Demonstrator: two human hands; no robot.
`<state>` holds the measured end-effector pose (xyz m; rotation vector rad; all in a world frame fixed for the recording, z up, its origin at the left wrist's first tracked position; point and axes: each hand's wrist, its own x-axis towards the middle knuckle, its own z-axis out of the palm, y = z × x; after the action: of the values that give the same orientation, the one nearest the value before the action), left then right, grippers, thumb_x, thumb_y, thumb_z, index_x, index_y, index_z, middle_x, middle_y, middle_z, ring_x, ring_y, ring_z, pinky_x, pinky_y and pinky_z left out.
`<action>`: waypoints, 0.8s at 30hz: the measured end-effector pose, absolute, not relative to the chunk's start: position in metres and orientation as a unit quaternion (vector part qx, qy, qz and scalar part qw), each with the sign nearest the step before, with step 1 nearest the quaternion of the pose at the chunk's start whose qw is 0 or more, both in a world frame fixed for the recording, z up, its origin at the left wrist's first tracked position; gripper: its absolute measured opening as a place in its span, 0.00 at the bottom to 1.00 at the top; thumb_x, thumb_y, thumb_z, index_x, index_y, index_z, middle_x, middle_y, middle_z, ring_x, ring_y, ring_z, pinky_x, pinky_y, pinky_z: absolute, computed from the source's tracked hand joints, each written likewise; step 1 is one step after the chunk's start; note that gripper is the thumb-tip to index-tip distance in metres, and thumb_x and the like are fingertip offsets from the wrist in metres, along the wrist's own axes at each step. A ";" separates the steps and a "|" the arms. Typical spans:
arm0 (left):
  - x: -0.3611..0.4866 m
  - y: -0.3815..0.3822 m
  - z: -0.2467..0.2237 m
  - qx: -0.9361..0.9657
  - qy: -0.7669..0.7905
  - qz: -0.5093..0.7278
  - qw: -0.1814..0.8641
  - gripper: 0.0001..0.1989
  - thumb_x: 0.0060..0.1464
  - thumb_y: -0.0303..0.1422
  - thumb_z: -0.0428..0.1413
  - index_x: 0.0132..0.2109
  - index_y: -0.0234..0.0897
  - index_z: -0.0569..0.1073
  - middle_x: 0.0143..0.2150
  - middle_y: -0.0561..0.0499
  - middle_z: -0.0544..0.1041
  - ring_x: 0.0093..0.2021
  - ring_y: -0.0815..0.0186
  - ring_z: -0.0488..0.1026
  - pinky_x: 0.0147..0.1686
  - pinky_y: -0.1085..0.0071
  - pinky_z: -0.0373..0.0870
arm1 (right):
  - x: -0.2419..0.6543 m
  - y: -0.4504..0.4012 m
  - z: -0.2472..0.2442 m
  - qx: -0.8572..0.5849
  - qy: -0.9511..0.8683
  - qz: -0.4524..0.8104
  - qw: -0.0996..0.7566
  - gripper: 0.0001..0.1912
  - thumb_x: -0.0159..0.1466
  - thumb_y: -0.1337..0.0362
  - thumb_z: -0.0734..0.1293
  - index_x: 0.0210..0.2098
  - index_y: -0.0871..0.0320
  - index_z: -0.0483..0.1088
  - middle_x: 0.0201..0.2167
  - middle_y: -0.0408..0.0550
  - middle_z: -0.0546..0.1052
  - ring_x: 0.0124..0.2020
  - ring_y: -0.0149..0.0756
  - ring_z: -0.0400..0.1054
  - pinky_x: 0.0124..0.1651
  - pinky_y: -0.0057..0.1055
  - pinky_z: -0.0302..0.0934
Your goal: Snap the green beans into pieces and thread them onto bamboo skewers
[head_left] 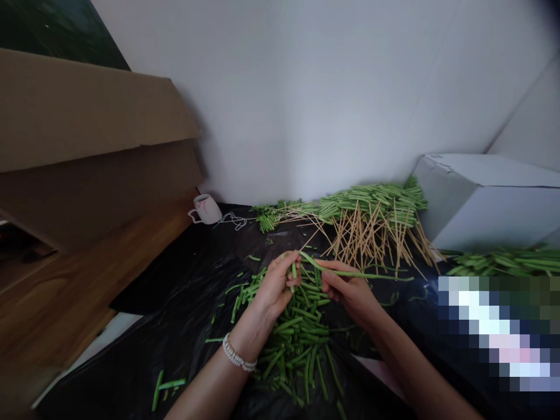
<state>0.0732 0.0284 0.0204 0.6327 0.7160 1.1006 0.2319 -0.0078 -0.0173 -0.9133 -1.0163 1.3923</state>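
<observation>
Part of the heap of cut stalks (pixel 301 335) is hidden by the left hand (pixel 276 283), by which the green stalk (pixel 376 275) is partly covered too. Left of the heap, the cardboard box (pixel 87 116) is cut off by the view's edge. Right of the heap, the white box (pixel 516 207) and the long stalks (pixel 511 261) are likewise cut off, and some surface is blurred out by pixel blocks (pixel 503 341).

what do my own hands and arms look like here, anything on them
Your left hand and right hand are both ungloved, and no sleeves show on the forearms. Around the left wrist is a bracelet of small whitish beads in several rows; nothing worn shows on the right wrist.
</observation>
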 end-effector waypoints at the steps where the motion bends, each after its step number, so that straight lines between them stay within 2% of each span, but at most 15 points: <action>1: 0.073 0.029 0.023 0.249 0.305 0.496 0.774 0.11 0.47 0.29 0.65 0.30 0.30 0.69 0.25 0.56 0.65 0.18 0.82 0.53 0.14 0.86 0.46 | 0.232 -0.008 -0.018 -0.392 -0.435 0.588 0.558 0.19 0.56 0.53 0.74 0.44 0.55 0.78 0.19 0.41 0.73 0.19 0.26 0.61 0.20 0.24 0.50; 5: 0.062 0.035 0.035 0.161 0.203 0.481 0.837 0.10 0.55 0.26 0.57 0.29 0.33 0.64 0.23 0.59 0.59 0.17 0.82 0.52 0.14 0.88 0.47 | 0.231 -0.008 -0.018 -0.387 -0.465 0.588 0.537 0.17 0.56 0.53 0.74 0.41 0.55 0.79 0.19 0.42 0.74 0.19 0.26 0.62 0.20 0.24 0.51; 7: 0.056 0.036 0.039 0.201 0.195 0.475 0.834 0.12 0.55 0.27 0.56 0.27 0.34 0.62 0.22 0.60 0.57 0.17 0.81 0.51 0.14 0.87 0.48 | 0.231 -0.009 -0.018 -0.377 -0.472 0.594 0.532 0.15 0.57 0.53 0.73 0.39 0.55 0.79 0.18 0.42 0.73 0.18 0.26 0.61 0.20 0.23 0.51; 10: 0.053 0.034 0.038 0.354 0.285 0.427 0.782 0.14 0.55 0.32 0.58 0.27 0.34 0.63 0.21 0.59 0.60 0.17 0.80 0.51 0.15 0.83 0.47 | 0.231 -0.009 -0.018 -0.371 -0.469 0.600 0.531 0.14 0.57 0.52 0.73 0.36 0.56 0.79 0.18 0.42 0.73 0.18 0.25 0.61 0.20 0.22 0.51; 14: 0.056 0.026 0.029 0.521 0.413 0.338 0.666 0.17 0.50 0.43 0.63 0.30 0.34 0.69 0.22 0.59 0.63 0.20 0.77 0.54 0.17 0.80 0.47 | 0.233 -0.008 -0.016 -0.370 -0.458 0.605 0.536 0.16 0.56 0.50 0.73 0.32 0.58 0.78 0.17 0.42 0.72 0.17 0.24 0.60 0.19 0.22 0.50; 17: 0.058 0.021 0.026 0.571 0.431 0.261 0.648 0.20 0.46 0.47 0.64 0.33 0.34 0.72 0.21 0.59 0.62 0.21 0.76 0.54 0.19 0.79 0.49 | 0.233 -0.007 -0.015 -0.376 -0.441 0.605 0.545 0.17 0.53 0.50 0.75 0.29 0.58 0.76 0.16 0.41 0.71 0.16 0.24 0.59 0.18 0.22 0.49; 24: 0.057 0.020 0.029 0.583 0.430 0.237 0.648 0.21 0.39 0.45 0.68 0.32 0.34 0.72 0.21 0.60 0.64 0.20 0.76 0.55 0.20 0.77 0.48 | 0.235 -0.005 -0.016 -0.379 -0.398 0.612 0.569 0.16 0.52 0.52 0.76 0.30 0.58 0.76 0.16 0.40 0.70 0.16 0.24 0.59 0.18 0.22 0.49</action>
<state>0.0572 0.0201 0.0292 1.3264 0.9767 0.5380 0.2352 -0.0049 -0.0159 -0.8893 -0.9347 1.4369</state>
